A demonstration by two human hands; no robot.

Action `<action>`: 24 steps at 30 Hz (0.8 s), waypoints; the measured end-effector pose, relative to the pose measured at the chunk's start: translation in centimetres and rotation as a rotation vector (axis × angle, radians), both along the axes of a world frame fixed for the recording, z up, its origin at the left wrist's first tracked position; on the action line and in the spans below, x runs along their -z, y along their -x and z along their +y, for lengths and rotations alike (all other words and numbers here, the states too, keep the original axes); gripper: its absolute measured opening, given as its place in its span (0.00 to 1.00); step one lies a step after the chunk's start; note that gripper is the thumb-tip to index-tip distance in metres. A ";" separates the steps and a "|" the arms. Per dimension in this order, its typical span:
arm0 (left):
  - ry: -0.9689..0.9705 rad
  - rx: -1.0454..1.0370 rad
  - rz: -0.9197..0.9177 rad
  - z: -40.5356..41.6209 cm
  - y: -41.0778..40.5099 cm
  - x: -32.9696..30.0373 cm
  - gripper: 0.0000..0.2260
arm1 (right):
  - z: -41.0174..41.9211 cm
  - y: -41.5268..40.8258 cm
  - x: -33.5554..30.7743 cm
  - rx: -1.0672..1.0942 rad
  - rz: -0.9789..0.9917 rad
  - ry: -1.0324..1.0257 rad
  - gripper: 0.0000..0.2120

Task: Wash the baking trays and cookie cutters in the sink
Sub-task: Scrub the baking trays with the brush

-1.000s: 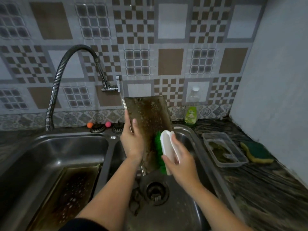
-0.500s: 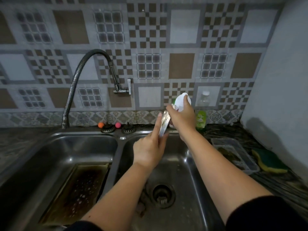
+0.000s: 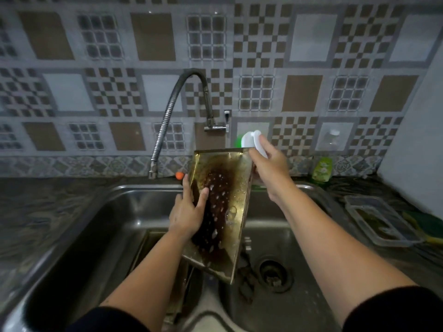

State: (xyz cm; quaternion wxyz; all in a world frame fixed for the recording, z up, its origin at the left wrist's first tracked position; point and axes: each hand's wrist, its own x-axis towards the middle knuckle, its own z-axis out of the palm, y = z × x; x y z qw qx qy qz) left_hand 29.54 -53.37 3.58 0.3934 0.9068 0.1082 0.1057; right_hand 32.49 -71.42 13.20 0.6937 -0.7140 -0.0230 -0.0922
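Baking tray (image 3: 220,212): stood nearly on end over the divider of the double sink (image 3: 115,212), long axis running up and away from me, burnt brown inner face toward me, flecked with suds. Low corner hangs near the drain (image 3: 275,274).

My left hand (image 3: 187,214) has the tray's left rim in its grip, thumb curled onto the dirty face, fingers behind.

My right hand (image 3: 268,168) is at the tray's upper right corner, fingers wrapped round the white handle of the scrub brush (image 3: 249,140); green bristles show just above the top edge. Brush sits above the stain, so I judge the coming stroke runs down the long axis.

Outward: tap (image 3: 167,130) left of the tray, not running that I can see; dish soap bottle (image 3: 322,168) on the worktop (image 3: 359,185).
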 end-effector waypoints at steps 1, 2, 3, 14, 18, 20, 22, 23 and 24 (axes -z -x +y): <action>-0.008 -0.012 0.030 1.3 0.4 0.4 0.32 | 0.7 0.2 0.5 -0.016 0.005 0.034 0.29; -0.014 -0.027 0.069 2.6 0.7 1.0 0.33 | 1.2 0.4 1.1 -0.025 0.005 0.083 0.31; -0.022 -0.046 0.114 4.0 1.1 1.6 0.33 | 1.6 0.6 1.8 -0.024 0.001 0.147 0.34; -0.199 -0.203 0.616 16.3 4.2 11.8 0.39 | 4.0 5.7 8.5 0.193 -0.066 0.891 0.42; -0.206 -0.172 0.718 18.0 3.7 13.0 0.42 | 3.5 7.0 10.3 0.171 -0.080 0.890 0.42; -0.194 -0.149 0.755 18.1 3.4 13.3 0.42 | 3.3 7.3 11.2 0.172 -0.063 0.923 0.42; -0.185 -0.141 0.784 17.9 3.3 13.3 0.42 | 3.2 7.4 11.8 0.164 -0.047 0.938 0.42; -0.189 -0.139 0.791 17.8 3.3 13.3 0.42 | 3.3 7.5 12.0 0.156 -0.042 0.942 0.42; -0.197 -0.134 0.797 17.7 3.3 13.2 0.41 | 3.3 7.5 12.2 0.149 -0.040 0.947 0.42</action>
